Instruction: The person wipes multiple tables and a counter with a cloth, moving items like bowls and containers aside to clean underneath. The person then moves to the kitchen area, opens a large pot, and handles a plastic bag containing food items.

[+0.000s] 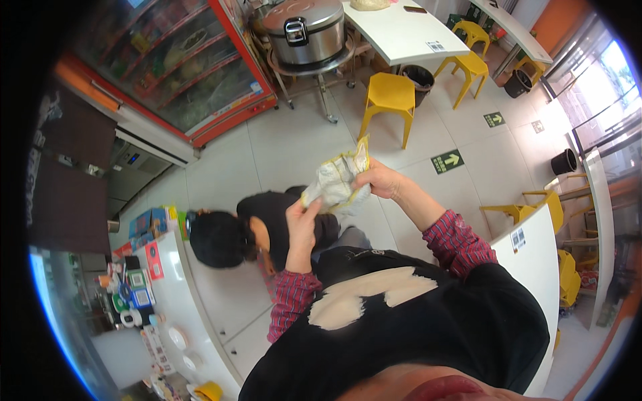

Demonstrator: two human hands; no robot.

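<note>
A crumpled white cloth (333, 176) with yellow edging is spread between my hands in front of my chest. My left hand (302, 220) pinches its lower left corner with thumb and fingers. My right hand (378, 178) grips the opposite side, where a folded end sticks up past the fingers. Greyish marks show on the fabric. Beneath the cloth, its far side is out of sight.
Close on my left, a person in a black cap (218, 239) is low down beside a white counter (193, 306). Ahead stand a large rice cooker (306, 37) on a wheeled stand, a yellow stool (390, 92) and a glass-door fridge (185, 60). A white table (534, 250) is at my right.
</note>
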